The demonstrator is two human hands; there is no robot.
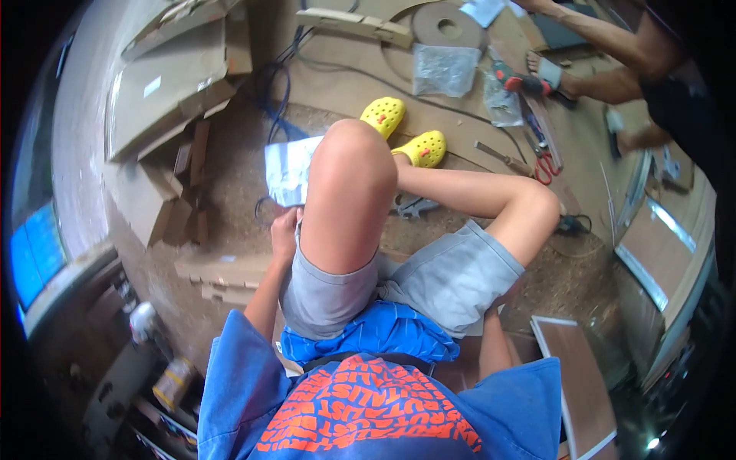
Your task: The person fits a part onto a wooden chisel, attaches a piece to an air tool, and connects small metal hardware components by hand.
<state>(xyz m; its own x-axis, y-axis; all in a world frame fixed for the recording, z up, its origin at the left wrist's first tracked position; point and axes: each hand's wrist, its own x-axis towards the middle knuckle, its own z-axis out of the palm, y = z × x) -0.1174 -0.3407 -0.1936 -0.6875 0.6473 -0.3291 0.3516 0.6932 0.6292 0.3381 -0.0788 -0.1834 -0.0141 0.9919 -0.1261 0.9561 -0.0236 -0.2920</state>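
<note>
My left hand [284, 232] is beside my raised left knee, fingers closed at the lower edge of a creased white printed sheet of paper [285, 175]. Part of that sheet passes out of sight behind the knee. My right forearm [497, 349] reaches down past my thigh, and the hand itself is hidden under the leg of my shorts. Below my bent right leg, a small grey metal piece [415, 205] lies on the floor. Scissors with red handles [545, 167] and a chisel-like tool [504, 159] lie beyond that knee.
Cardboard boxes [172, 84] stand at the left. Ahead are a tape roll [448, 27], a clear plastic bag [445, 70] and a dark cable [399, 90]. At the upper right, another person's arm [598, 34] and feet appear near a red-and-black power drill [521, 80]. Panels [575, 383] stand at the right.
</note>
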